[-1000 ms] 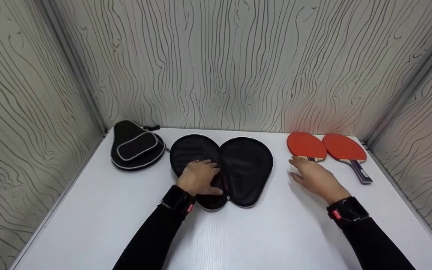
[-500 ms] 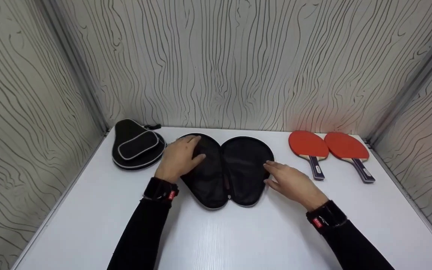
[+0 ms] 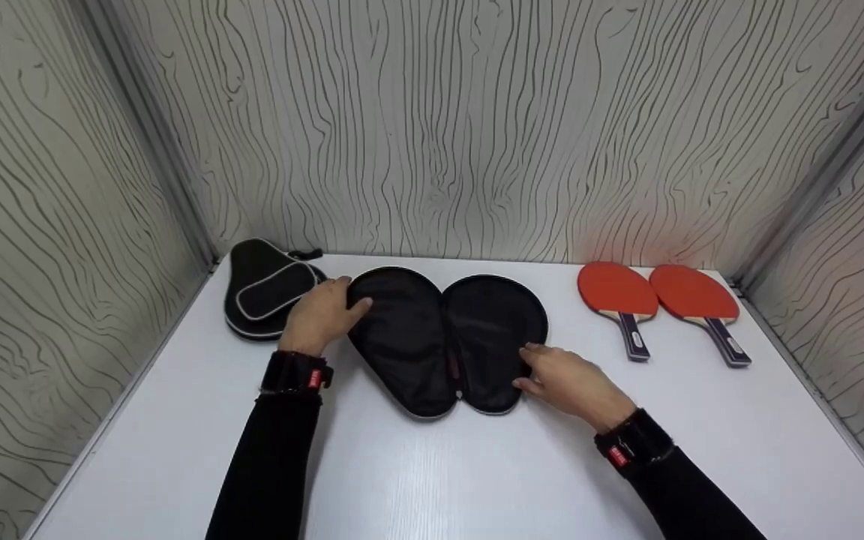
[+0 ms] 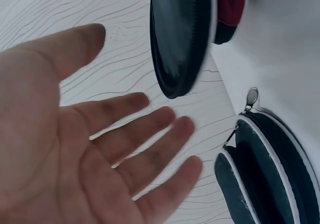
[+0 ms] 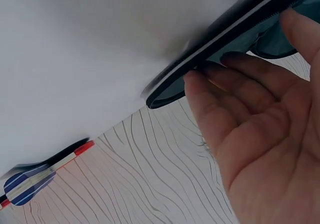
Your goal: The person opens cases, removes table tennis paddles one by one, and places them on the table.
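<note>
Table (image 3: 432,480): left grip (image 3: 319,316) now farther left

Left grip (image 3: 319,315) and right grip (image 3: 571,382) moved to the case's (image 3: 409,337) edges.

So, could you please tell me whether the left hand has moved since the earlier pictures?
Yes; the left hand has shifted left, from over the open black two-lobed fabric case to its left edge.

I'm standing at a booth-like workspace (image 3: 477,150): wood-grain-patterned panels (image 3: 42,225) wall in a white tabletop (image 3: 432,480) on three sides, grey strips (image 3: 139,120) running down the corners. What building it's in, I can't tell.
</note>
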`<action>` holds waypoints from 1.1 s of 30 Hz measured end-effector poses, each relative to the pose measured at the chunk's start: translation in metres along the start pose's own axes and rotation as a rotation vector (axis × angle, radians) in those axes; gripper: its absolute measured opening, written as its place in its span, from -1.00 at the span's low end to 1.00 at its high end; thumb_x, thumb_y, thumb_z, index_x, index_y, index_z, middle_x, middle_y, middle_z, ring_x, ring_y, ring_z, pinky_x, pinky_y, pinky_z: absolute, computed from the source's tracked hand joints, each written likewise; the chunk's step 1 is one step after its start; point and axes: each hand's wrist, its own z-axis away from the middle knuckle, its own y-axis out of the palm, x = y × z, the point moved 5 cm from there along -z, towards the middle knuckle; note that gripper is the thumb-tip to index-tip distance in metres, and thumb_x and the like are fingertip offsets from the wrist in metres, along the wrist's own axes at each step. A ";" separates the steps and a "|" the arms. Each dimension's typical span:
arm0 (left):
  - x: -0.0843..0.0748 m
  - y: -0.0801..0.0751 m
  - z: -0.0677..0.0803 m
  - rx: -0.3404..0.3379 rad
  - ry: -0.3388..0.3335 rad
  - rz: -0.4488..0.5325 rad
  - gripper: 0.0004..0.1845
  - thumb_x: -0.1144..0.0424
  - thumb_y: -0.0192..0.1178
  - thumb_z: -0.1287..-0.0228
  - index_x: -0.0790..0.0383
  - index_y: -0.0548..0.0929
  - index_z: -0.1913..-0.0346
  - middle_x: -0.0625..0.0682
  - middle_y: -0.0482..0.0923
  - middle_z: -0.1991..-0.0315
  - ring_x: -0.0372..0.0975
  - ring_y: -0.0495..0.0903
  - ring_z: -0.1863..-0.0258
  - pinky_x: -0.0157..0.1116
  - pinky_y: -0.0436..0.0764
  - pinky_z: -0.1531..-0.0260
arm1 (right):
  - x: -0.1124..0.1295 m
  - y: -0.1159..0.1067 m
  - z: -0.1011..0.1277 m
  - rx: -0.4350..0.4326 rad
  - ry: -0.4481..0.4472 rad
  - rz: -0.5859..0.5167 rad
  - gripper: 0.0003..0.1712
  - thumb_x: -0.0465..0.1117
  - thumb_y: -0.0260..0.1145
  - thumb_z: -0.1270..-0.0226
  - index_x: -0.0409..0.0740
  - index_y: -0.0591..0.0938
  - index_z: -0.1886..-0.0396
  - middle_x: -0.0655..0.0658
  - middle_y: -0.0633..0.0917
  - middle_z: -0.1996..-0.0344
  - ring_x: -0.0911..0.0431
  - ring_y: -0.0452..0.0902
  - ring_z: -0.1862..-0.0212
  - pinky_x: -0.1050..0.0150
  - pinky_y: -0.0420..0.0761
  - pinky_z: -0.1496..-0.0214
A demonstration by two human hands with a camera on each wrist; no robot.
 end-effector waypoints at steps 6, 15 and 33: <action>0.004 0.003 -0.001 0.014 -0.043 -0.017 -0.31 -0.13 0.18 -0.85 0.51 0.66 -0.49 0.53 0.73 -0.43 0.36 0.79 -0.41 0.33 0.79 -0.40 | -0.002 0.006 0.001 0.019 0.011 -0.018 -0.42 -0.09 0.59 -0.66 -0.51 0.79 -0.34 -0.50 0.82 -0.39 -0.37 0.87 -0.33 -0.24 0.90 -0.33; -0.003 -0.007 0.000 -0.040 0.009 0.058 -0.29 -0.15 0.18 -0.84 0.42 0.61 -0.61 0.44 0.72 -0.50 0.32 0.77 -0.46 0.30 0.76 -0.47 | -0.001 0.006 0.003 0.053 0.039 -0.056 -0.37 -0.08 0.57 -0.65 -0.50 0.76 -0.42 -0.47 0.77 -0.49 -0.37 0.80 -0.47 -0.26 0.84 -0.46; -0.029 -0.011 -0.004 -0.033 0.290 0.403 -0.32 -0.23 0.18 -0.86 0.02 0.52 -0.77 0.11 0.57 -0.73 0.07 0.52 -0.77 0.23 0.49 -0.79 | 0.001 0.008 0.002 0.059 -0.055 -0.050 -0.40 -0.07 0.60 -0.62 -0.39 0.80 -0.43 -0.41 0.81 -0.45 -0.33 0.83 -0.44 -0.25 0.85 -0.45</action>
